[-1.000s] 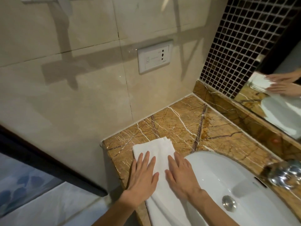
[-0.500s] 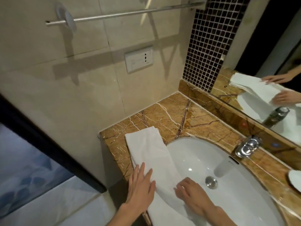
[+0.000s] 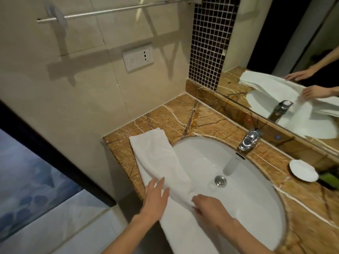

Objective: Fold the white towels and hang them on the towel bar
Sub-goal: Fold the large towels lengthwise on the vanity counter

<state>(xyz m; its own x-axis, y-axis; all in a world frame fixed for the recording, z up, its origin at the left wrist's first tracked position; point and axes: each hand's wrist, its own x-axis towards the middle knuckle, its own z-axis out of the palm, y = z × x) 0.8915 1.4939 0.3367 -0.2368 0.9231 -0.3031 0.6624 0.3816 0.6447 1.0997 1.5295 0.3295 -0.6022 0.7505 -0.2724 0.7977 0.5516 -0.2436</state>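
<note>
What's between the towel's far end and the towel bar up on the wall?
Head view: beyond the towel, bare marble counter, then tiled wall with one white socket plate below the towel bar.

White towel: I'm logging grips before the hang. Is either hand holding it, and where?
The right hand pinches the white towel at its edge over the sink; the left hand only rests flat on it.

Head view, close, angled down over sink [image 3: 211,158], wall beyond
</note>
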